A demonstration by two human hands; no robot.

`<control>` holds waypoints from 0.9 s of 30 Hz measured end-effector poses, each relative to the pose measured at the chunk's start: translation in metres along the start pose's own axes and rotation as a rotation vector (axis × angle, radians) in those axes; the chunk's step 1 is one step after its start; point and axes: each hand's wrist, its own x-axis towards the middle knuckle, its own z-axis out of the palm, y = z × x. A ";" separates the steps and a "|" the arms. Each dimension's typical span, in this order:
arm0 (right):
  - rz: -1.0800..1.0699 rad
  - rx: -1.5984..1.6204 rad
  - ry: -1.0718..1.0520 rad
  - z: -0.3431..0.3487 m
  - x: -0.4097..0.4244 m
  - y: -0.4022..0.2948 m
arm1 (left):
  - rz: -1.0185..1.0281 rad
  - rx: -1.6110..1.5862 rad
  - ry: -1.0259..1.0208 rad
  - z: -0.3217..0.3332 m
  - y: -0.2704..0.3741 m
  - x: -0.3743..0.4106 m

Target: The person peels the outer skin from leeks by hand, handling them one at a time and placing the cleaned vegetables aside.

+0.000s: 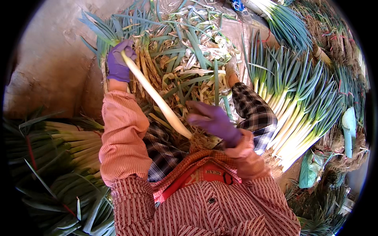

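My left hand (121,60), in a purple glove, grips a long green onion (153,96) where its green leaves begin. The white stalk slants down to the right, and its root end rests by my lap. To the right of that root end, my right hand (214,121), also in a purple glove, is raised and slightly blurred. Its fingers are apart and nothing shows in them. Between and beyond my hands lies a heap of stripped leaves and peelings (183,65). Several untrimmed stalks (147,66) with brown outer skins lie beside my left hand.
Cleaned green onions (291,110) lie fanned out at my right, beyond my knee. A tied bundle (288,26) lies at the upper right. More bundles (82,147) are stacked at the left. A green plastic bag (310,169) and a pale green tool-like object (349,126) sit at the far right.
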 end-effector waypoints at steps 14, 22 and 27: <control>0.147 0.128 0.195 0.022 0.008 0.006 | 0.137 0.103 0.219 0.028 -0.015 0.007; 0.439 1.238 -0.022 0.006 0.003 -0.001 | 0.191 0.191 0.221 0.043 -0.021 0.005; 0.248 0.328 0.123 0.017 0.001 0.011 | 0.343 0.013 0.283 0.051 -0.024 0.003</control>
